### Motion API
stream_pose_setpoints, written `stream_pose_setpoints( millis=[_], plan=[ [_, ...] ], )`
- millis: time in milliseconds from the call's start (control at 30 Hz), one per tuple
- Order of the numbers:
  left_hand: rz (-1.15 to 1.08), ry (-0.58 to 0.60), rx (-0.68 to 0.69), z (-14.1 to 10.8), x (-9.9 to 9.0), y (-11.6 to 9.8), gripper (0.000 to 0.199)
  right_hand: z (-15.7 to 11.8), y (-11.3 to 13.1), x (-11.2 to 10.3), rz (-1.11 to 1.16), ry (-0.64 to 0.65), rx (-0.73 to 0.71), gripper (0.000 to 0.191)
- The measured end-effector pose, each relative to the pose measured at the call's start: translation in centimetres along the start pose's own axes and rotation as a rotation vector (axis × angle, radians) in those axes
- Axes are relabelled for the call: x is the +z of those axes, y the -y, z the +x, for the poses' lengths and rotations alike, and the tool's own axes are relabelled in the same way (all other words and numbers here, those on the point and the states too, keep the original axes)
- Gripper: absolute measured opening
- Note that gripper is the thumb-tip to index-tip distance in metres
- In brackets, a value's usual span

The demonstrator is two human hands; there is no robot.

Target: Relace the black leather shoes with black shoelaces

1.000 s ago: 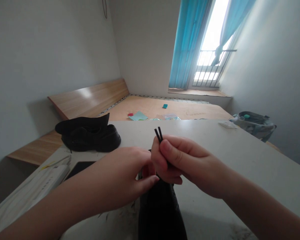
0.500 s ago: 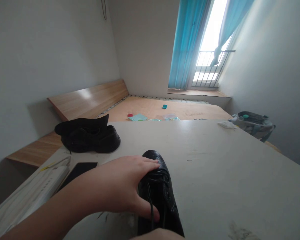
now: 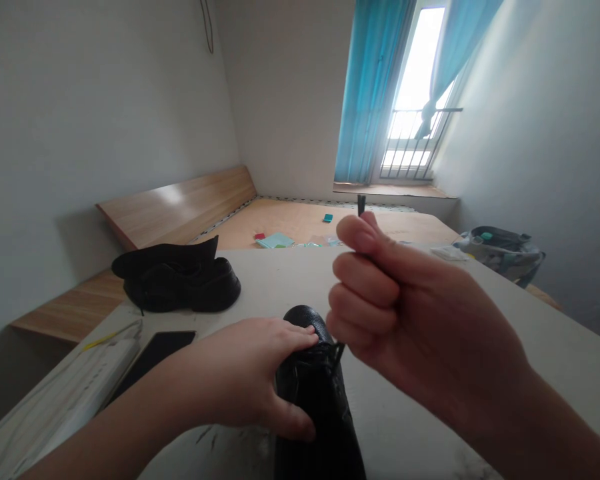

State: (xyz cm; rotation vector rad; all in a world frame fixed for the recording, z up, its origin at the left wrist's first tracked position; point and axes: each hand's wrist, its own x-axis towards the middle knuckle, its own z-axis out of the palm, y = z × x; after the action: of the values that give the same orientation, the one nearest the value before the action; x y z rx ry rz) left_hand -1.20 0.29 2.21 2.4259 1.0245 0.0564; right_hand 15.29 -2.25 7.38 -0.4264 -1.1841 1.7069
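A black leather shoe [image 3: 320, 407] lies on the white table, toe pointing away from me. My left hand [image 3: 260, 373] grips it from the left, fingers over the toe and thumb across the opening. Above and to the right, my right hand [image 3: 405, 313] is closed in a fist around the shoelaces [image 3: 361, 205]. Their dark ends poke out over the thumb, and below the fist they run down to the front of the shoe. Farther back on the left stands another black shoe [image 3: 207, 287] with a black piece lying on top.
A dark phone [image 3: 153, 357] and a white marbled box [image 3: 87, 393] lie on the left of the white table [image 3: 455, 427]. Beyond are a wooden bed board [image 3: 395, 227] with small items, a bag [image 3: 505, 250] at the right, and a blue-curtained window [image 3: 365, 100].
My right hand has risen from the bottom edge to the upper right, pulling the shoelaces up off the shoe. The left hand stays on the shoe.
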Motion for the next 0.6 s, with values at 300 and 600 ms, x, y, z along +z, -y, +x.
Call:
stream_pose_setpoints(
  millis=[300, 600],
  plan=[
    [0.045, 0.038, -0.043, 0.1, 0.6, -0.3, 0.081, 4.3, -1.4, -4.7, -0.025, -0.091, -0.121, 0.034],
    [-0.21, -0.314, -0.11, 1.0, -0.4, -1.4, 0.02, 4.7, -1.5, -6.4, -0.191, -0.155, -0.095, 0.034]
  ],
)
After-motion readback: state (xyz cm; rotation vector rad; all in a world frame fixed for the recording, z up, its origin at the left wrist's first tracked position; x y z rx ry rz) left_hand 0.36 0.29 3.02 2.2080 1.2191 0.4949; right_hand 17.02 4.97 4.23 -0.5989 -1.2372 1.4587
